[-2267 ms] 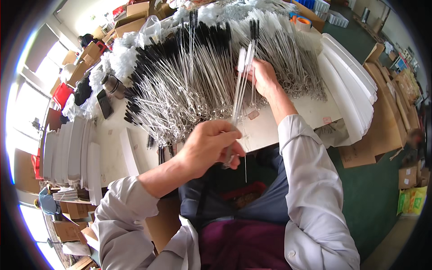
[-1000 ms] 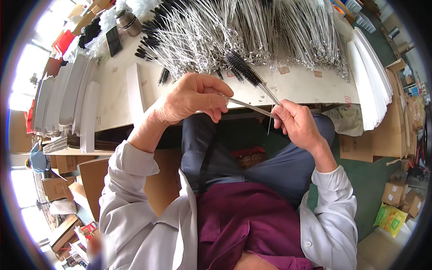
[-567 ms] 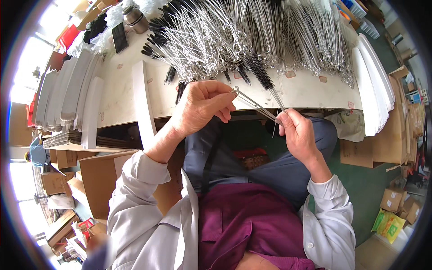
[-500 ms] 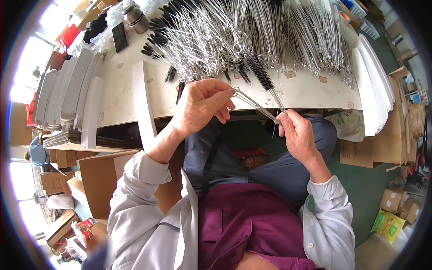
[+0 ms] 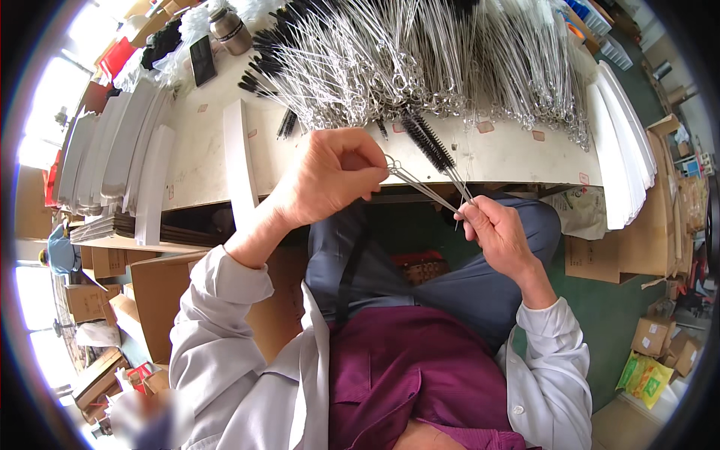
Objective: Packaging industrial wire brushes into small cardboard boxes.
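Observation:
Over the table's near edge, my right hand pinches a few wire-handled brushes with black bristles. Their bristle ends point up and left toward the pile; thin wire lengths stretch left from that grip. At their far end are small wire loops, where the closed thumb and fingers of my left hand meet. Whether those left wires belong to the same brushes or to others, I cannot tell. A large heap of similar brushes covers the back of the table, with loop ends toward me.
A white strip of card lies left on the table. Folded white card stacks stand at the far left, more at the right. A phone and a steel flask sit at the back left. An open carton is below left.
My left hand has shifted slightly left and turned, still at the loops. My right hand has come down and right a little, and the bristle ends now sit lower.

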